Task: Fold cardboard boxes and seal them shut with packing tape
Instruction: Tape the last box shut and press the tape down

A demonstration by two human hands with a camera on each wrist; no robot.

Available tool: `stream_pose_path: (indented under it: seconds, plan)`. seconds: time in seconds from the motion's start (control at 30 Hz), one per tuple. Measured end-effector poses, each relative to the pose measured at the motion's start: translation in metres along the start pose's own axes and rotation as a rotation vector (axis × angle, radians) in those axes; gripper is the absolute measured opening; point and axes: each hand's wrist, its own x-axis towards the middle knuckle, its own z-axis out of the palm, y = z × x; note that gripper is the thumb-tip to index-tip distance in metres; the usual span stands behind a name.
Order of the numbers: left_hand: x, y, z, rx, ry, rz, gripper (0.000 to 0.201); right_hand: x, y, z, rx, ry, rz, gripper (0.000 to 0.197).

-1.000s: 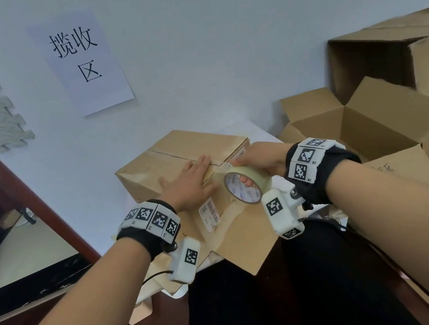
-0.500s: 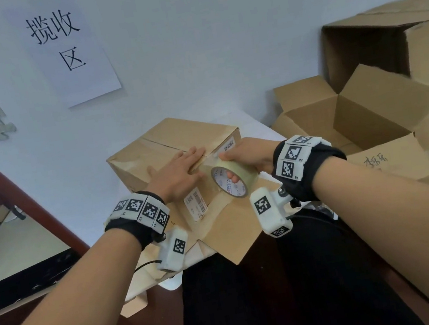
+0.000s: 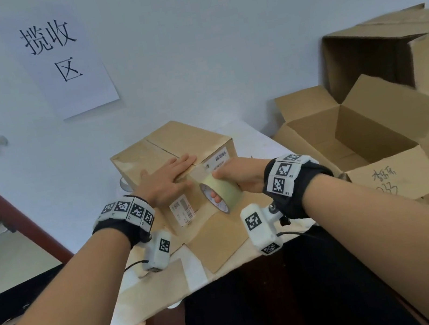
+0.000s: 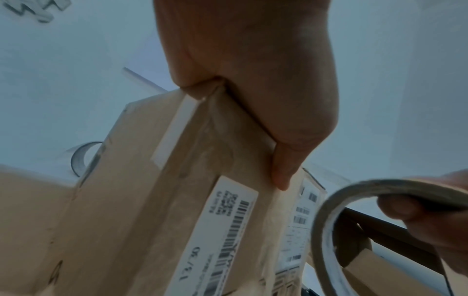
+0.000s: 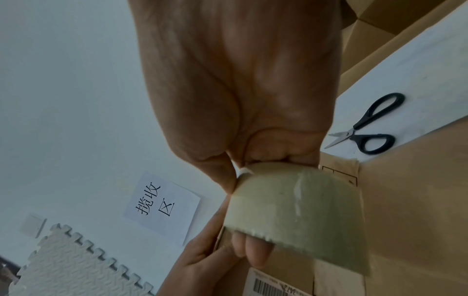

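A closed brown cardboard box (image 3: pixel 176 146) with white barcode labels stands on the white table (image 3: pixel 254 138). My left hand (image 3: pixel 166 180) lies flat on the box's near top edge, fingers straight across the flap seam, pressing a tape strip down. My right hand (image 3: pixel 235 175) grips a roll of beige packing tape (image 3: pixel 220 195) against the box's near side, fingers through its core. In the right wrist view the tape roll (image 5: pixel 298 212) sits against the box (image 5: pixel 410 220). The left wrist view shows my left palm (image 4: pixel 253 80) on the box edge (image 4: pixel 142 200).
Black-handled scissors (image 5: pixel 367 126) lie on the table right of the box. An open empty carton (image 3: pixel 351 139) and a taller carton (image 3: pixel 402 54) stand at the right. A loose cardboard flap (image 3: pixel 220 238) lies at the table's near edge. A paper sign (image 3: pixel 60 60) hangs on the wall.
The view shifted while both hands stayed on the box. My right hand has drawn the tape roll a little down the box's near side; my left hand stays pressing the top edge.
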Motion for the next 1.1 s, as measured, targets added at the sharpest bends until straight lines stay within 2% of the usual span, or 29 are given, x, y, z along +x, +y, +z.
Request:
stream_pose_path:
  seconds: [0.2,0.37,0.43,0.53,0.6,0.73,0.83,0.93,1.03,1.1]
  plan:
    - [0.011,-0.014,0.000,0.024,-0.048,0.025,0.069,0.019,0.003,0.007,0.008,0.006,0.064,0.036]
    - [0.023,-0.022,-0.020,-0.068,-0.251,0.052,0.080,0.032,0.010,0.005,0.046,0.008,0.095,0.039]
    - [0.026,-0.017,-0.019,-0.152,-0.191,0.013,0.073,0.037,0.011,0.003,0.075,0.010,0.098,0.041]
    - [0.026,-0.002,-0.003,-0.270,0.127,-0.149,0.079,0.041,0.013,0.002,0.094,0.015,0.092,0.041]
    - [0.029,0.002,0.008,-0.284,0.272,-0.176,0.068,0.045,0.015,0.002,0.070,0.025,0.074,0.039]
    - [0.031,0.002,0.014,-0.212,0.313,-0.098,0.058,0.051,0.024,-0.001,0.015,0.037,0.028,0.038]
    - [0.023,0.012,0.010,-0.006,0.267,-0.076,0.053,0.052,0.029,-0.003,-0.037,0.070,-0.007,0.035]
    - [0.021,0.016,0.011,0.059,0.254,-0.062,0.056,0.049,0.028,-0.015,-0.104,0.232,-0.058,0.026]
    - [0.024,0.009,0.013,0.041,0.235,-0.003,0.063,0.050,0.026,-0.047,-0.076,0.473,-0.050,0.020]
    - [0.026,0.008,0.014,0.052,0.246,0.019,0.062,0.051,0.023,-0.070,-0.170,0.629,-0.055,0.020]
